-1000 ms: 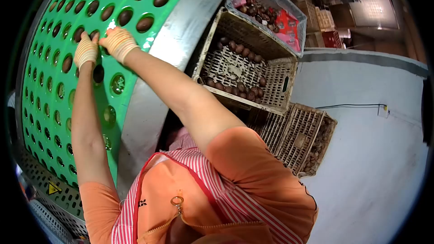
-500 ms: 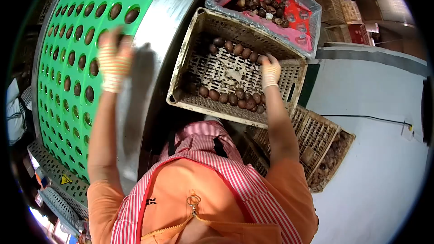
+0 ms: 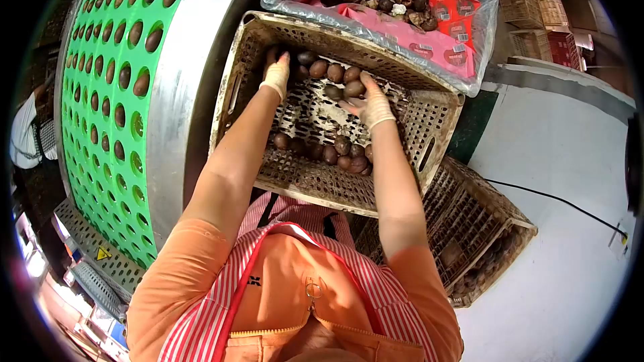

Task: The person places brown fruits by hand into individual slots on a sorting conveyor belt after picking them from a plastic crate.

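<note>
Both my hands, in pale striped gloves with bare fingertips, are inside a worn beige plastic crate [image 3: 436, 117]. My left hand [image 3: 276, 72] reaches into the far left corner, its fingers curled downward beside a dark egg [image 3: 306, 58]. Whatever lies under those fingers is hidden. My right hand [image 3: 370, 102] is closed around a dark brown egg [image 3: 354, 88], thumb above and fingers below. Another dark egg [image 3: 333, 93] lies against its fingertips. Several brown eggs [image 3: 335, 72] form a row along the far side, and more eggs [image 3: 343, 162] are grouped along the near side.
A green panel [image 3: 100, 127] with rows of egg-filled holes curves along the left, edged by a metal rim [image 3: 181, 74]. Beyond the crate stands a plastic-lined bin [image 3: 479, 60] with dark eggs and red-pink wrappers. Another crate [image 3: 463, 228] sits lower right, beside a white surface [image 3: 550, 228].
My left hand has moved from the green panel into the crate's far left corner. My right hand has shifted left along the far row and now grips an egg. The view has shifted.
</note>
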`<move>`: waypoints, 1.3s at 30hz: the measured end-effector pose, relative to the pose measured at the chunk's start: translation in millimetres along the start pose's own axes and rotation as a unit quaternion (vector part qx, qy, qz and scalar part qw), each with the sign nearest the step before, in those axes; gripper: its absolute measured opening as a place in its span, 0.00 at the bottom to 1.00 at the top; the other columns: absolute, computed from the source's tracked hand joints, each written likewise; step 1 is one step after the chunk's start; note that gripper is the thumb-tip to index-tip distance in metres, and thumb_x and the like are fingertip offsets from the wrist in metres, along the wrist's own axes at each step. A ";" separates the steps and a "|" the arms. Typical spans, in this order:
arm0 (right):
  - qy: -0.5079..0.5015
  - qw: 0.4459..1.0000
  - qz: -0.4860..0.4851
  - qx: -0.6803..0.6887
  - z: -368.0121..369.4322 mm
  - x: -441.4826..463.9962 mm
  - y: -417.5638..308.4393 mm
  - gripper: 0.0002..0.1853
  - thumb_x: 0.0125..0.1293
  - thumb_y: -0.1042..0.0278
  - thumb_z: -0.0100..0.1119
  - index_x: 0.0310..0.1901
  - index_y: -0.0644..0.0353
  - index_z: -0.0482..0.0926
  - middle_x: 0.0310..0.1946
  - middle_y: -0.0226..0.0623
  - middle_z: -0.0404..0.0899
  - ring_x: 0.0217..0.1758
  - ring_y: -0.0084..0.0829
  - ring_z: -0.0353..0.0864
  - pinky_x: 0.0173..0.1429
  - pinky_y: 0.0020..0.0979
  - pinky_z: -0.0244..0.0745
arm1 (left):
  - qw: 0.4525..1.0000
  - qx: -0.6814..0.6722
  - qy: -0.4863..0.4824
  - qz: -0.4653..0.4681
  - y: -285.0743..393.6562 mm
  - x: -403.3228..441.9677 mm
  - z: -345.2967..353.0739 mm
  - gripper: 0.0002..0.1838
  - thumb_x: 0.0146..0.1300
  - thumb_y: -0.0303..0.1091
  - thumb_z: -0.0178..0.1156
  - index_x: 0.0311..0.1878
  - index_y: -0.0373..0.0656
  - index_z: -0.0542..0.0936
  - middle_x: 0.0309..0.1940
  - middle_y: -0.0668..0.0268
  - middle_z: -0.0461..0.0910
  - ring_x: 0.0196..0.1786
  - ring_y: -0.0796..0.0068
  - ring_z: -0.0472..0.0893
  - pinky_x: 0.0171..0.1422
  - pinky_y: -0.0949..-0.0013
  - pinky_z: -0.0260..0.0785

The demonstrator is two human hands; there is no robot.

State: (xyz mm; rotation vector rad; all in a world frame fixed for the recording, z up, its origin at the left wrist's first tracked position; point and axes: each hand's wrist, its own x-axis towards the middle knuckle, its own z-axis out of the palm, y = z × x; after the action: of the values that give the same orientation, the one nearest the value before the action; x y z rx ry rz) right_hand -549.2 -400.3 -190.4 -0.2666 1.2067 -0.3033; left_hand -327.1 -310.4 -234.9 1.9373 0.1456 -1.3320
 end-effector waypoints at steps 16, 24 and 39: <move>-0.119 0.989 0.070 0.060 53.2 29.6 28.7 0.27 0.62 0.45 0.66 0.54 0.53 0.72 0.46 0.44 0.76 0.57 0.57 0.76 0.61 0.73 0.66 | 0.982 -0.076 -0.172 0.031 10.3 -13.4 -1.4 0.42 0.55 0.64 0.67 0.69 0.54 0.66 0.68 0.64 0.67 0.67 0.60 0.68 0.62 0.42 0.67; -0.181 0.982 0.055 0.005 63.0 40.9 33.8 0.22 0.71 0.47 0.55 0.59 0.50 0.72 0.57 0.39 0.76 0.59 0.47 0.75 0.62 0.65 0.72 | 0.942 0.031 -0.301 0.148 28.1 -30.6 -12.8 0.38 0.56 0.54 0.71 0.62 0.38 0.73 0.54 0.57 0.78 0.56 0.67 0.77 0.59 0.60 0.73; -0.187 0.972 -0.013 -0.144 98.9 -146.9 57.6 0.42 0.57 0.29 0.63 0.68 0.45 0.65 0.64 0.32 0.68 0.63 0.39 0.70 0.59 0.51 0.73 | 0.900 0.162 -0.158 0.372 19.6 -200.7 -99.9 0.41 0.46 0.58 0.72 0.60 0.43 0.75 0.48 0.52 0.81 0.52 0.55 0.80 0.59 0.60 0.72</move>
State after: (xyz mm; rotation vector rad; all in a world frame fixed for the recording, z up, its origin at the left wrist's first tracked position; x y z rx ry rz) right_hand -498.7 -288.7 -50.2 -0.5665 0.8700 -0.0905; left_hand -332.5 -197.1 -40.6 1.7116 -0.9411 -1.1432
